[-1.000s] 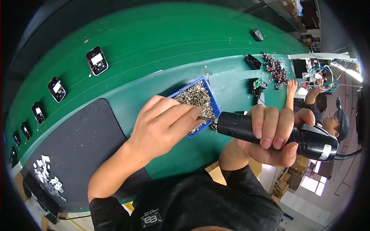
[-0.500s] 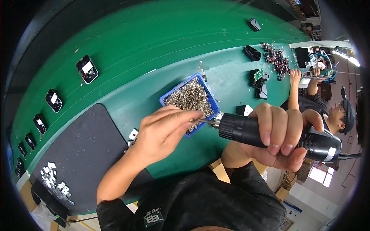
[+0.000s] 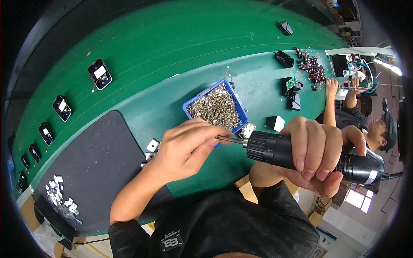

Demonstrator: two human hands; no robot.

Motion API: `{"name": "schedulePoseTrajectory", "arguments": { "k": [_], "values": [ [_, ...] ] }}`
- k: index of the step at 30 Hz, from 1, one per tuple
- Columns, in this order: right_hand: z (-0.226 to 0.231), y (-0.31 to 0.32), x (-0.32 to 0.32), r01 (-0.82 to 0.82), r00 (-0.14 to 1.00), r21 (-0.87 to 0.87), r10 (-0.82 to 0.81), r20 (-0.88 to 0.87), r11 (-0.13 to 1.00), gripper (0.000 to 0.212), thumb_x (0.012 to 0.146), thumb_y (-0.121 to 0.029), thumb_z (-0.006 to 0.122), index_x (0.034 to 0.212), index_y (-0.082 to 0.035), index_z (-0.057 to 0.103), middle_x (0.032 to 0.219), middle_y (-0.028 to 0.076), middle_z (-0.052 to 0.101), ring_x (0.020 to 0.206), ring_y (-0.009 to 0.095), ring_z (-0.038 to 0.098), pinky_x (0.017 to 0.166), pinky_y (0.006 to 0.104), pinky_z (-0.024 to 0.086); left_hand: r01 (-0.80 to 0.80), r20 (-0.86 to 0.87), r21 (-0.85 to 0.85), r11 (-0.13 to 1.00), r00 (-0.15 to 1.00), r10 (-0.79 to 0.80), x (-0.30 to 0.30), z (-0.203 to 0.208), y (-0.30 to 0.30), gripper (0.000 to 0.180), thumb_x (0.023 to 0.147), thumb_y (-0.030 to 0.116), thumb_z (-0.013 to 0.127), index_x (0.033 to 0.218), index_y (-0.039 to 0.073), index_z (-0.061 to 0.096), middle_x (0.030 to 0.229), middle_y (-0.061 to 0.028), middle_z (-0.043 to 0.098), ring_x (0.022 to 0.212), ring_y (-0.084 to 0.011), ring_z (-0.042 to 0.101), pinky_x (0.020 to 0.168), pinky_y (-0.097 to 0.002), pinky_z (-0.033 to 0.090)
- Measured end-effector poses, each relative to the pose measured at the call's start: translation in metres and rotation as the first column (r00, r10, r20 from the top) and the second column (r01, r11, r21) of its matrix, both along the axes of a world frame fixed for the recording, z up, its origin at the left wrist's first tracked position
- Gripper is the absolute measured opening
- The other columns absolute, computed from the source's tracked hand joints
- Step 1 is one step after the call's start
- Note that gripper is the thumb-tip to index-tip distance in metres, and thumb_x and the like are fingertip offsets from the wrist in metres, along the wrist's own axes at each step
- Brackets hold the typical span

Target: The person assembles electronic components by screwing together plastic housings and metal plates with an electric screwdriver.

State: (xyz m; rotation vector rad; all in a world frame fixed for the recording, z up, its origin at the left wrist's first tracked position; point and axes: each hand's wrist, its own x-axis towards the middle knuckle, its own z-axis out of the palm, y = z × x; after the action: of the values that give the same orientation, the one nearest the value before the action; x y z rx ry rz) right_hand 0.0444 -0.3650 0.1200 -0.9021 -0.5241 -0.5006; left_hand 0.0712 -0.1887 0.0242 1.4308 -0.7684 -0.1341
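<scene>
My right hand point(image 3: 316, 148) is wrapped round a black corded electric screwdriver point(image 3: 267, 146), held level with its bit point(image 3: 233, 140) pointing left. My left hand point(image 3: 183, 150) is closed, thumb and forefinger pinching a small screw point(image 3: 217, 137) at the tip of the bit; the fingers hide most of it. Just beyond both hands sits a blue plastic box point(image 3: 241, 111) heaped with small silvery screws point(image 3: 215, 105). A round white-and-metal part point(image 3: 247, 130) lies beside the box, partly behind the screwdriver.
Small white square parts point(image 3: 152, 145) lie by my left forearm, at the edge of a dark mat point(image 3: 94, 155). Black device housings point(image 3: 100, 74) line the green surface at far left. More housings point(image 3: 284, 59) and a wire pile point(image 3: 310, 66) lie right, near a co-worker's hand point(image 3: 331, 84).
The view has shifted slightly, so the box and housings appear a little lower and to the right. Both hands keep their grips, with the bit still meeting my left fingertips.
</scene>
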Motion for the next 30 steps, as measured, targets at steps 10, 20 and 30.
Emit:
{"name": "schedulePoseTrajectory", "arguments": {
  "k": [10, 20, 30],
  "values": [
    [-0.011, -0.008, 0.025, -0.317, 0.93, -0.055, 0.322, 0.176, 0.947, 0.039, 0.073, -0.001, 0.073, 0.107, -0.011, 0.056, 0.063, 0.002, 0.062, 0.05, 0.011, 0.06, 0.051, 0.0225, 0.054, 0.091, -0.079, 0.051, 0.995, 0.993, -0.087, 0.002, 0.0, 0.009, 0.017, 0.087, 0.001, 0.058, 0.101, -0.004, 0.065, 0.09, -0.0129, 0.07, 0.08, -0.0269, 0.066, 0.074, -0.0359, 0.051],
    [-0.013, -0.019, 0.051, -0.682, 0.691, -0.226, 0.715, 0.112, 0.695, 0.035, 0.081, -0.006, 0.071, 0.109, -0.016, 0.054, 0.065, 0.003, 0.064, 0.054, 0.012, 0.062, 0.053, 0.0246, 0.054, 0.093, 0.031, 0.132, 0.987, 0.995, -0.098, -0.001, -0.003, 0.015, 0.015, 0.084, 0.006, 0.063, 0.096, -0.003, 0.067, 0.079, -0.0105, 0.069, 0.071, -0.0253, 0.066, 0.068, -0.0343, 0.051],
    [-0.026, -0.022, 0.046, -0.623, 0.755, -0.182, 0.645, 0.114, 0.761, 0.038, 0.081, -0.008, 0.071, 0.111, -0.016, 0.048, 0.068, 0.002, 0.062, 0.058, 0.014, 0.061, 0.054, 0.0272, 0.051, -0.092, 0.096, 0.133, 0.987, 0.992, 0.079, -0.01, -0.006, 0.009, 0.019, 0.077, 0.001, 0.07, 0.096, -0.003, 0.069, 0.078, -0.0105, 0.07, 0.071, -0.0234, 0.067, 0.066, -0.0327, 0.052]
  ]
}}
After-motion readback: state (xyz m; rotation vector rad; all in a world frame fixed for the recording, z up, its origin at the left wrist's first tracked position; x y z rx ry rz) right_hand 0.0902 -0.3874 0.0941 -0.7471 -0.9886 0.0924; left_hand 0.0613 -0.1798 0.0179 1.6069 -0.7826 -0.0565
